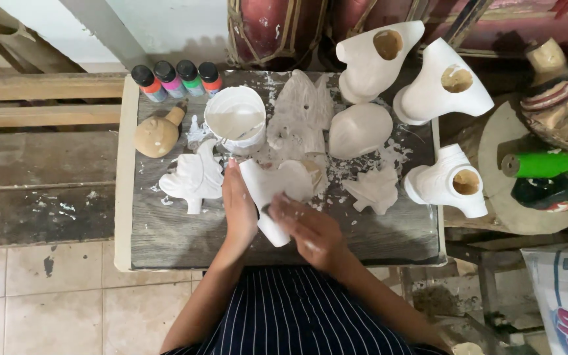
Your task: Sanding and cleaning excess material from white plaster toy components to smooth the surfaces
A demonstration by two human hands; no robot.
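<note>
My left hand [239,205] grips the left side of a white-painted carved wooden piece [272,190] held over the small grey work table [165,230]. My right hand [307,230] rests against the lower right part of the same piece, fingers curled; whether it holds a brush is hidden. Just beyond the hands stands a white cup of white paint [235,118].
Four small paint bottles [177,80] line the table's back left. A tan gourd-shaped carving [157,133], a white bird-like carving [193,177], a white oval piece [360,130] and several white mask forms [442,85] lie around. Painted masks [557,112] sit at the right.
</note>
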